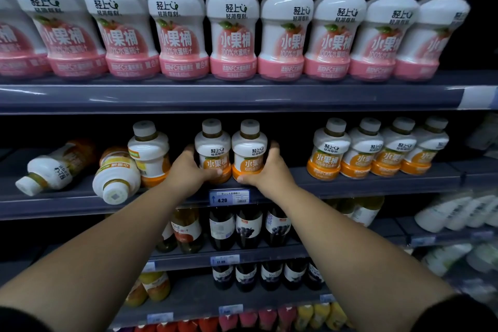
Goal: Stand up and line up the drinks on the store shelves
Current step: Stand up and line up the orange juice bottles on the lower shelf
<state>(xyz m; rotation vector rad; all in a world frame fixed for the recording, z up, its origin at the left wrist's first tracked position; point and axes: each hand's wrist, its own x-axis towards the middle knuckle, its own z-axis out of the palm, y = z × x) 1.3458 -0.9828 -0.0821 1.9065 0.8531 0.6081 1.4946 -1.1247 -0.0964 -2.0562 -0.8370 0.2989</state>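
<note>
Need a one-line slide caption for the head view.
Left hand and right hand grip two upright orange bottles on the middle shelf; two toppled bottles lie at left.

- The orange drink bottles (213, 153) are plastic, with a smooth, shiny wrap.
- Their caps (212, 127) look like dull, pale plastic.
- The pink drink bottles (233, 32) have the same shiny plastic wrap.
- The shelf edge (188, 98) has a dark, smooth, shiny strip. It could be metal or plastic.
- The price tag (229, 197) looks like paper under clear plastic.
- The dark bottles (249, 226) are glossy.
- The sleeve (458, 315) is dark, dull cloth.
</note>
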